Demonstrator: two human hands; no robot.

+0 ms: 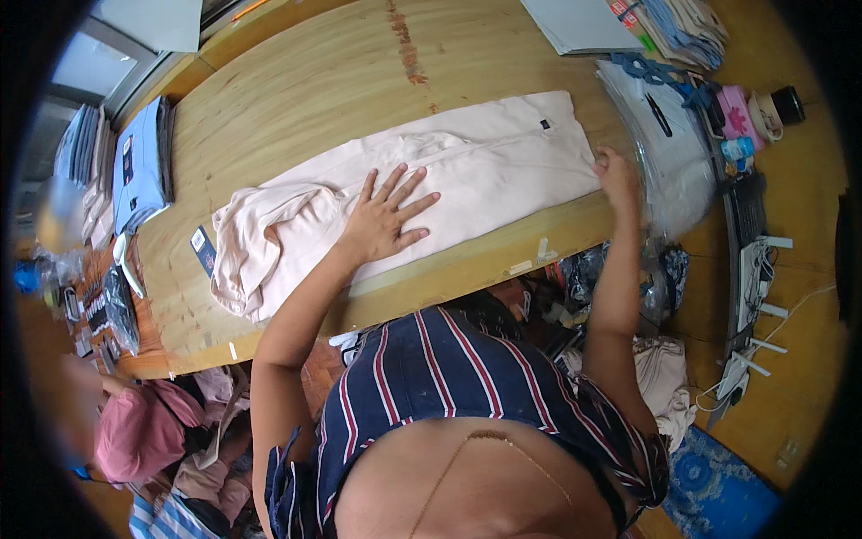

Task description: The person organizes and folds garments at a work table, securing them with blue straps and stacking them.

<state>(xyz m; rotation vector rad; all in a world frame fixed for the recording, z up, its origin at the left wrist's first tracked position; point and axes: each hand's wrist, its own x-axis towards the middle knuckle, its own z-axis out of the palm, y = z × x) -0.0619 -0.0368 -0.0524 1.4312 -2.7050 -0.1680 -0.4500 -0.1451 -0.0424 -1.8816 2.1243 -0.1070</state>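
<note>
A pale pink garment [489, 171], which looks like a shirt, lies lengthwise across the wooden table. Its right part is smoothed flat, with a small dark label near the far corner; the left part is bunched in folds. A dark hang tag [204, 251] sticks out at its left end. My left hand [384, 218] rests palm down on the middle of the cloth, fingers spread. At the right end, my right hand [619, 178] has its fingers closed on the garment's edge.
Folded blue shirts [144, 166] are stacked at the table's left edge. On the right lie clear plastic bags [669, 153] with a black pen [658, 115], and a pink case [739, 115]. White sheets [579, 27] are at the back. A person in pink [144, 431] is at lower left.
</note>
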